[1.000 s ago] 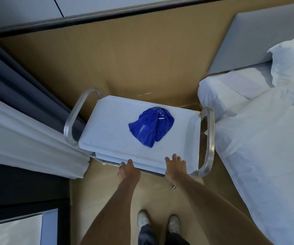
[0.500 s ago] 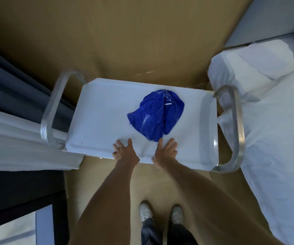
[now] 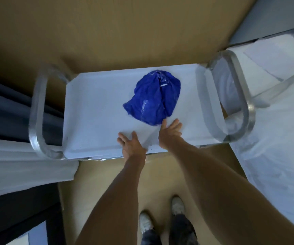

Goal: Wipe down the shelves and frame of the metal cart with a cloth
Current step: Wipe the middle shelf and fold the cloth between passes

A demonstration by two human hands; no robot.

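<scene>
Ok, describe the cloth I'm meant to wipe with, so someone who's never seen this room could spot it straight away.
Find the metal cart standing between the curtain and the white bed. On its pale top shelf, right of centre and just beyond the right hand, lies a crumpled cloth. It is the only vivid blue thing there, and the only thing lying on the shelf.

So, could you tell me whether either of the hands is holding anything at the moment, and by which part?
Nothing is held. Both the left hand and right hand are open over the cart's top shelf; the blue cloth lies ungripped just beyond the right fingertips.
</scene>
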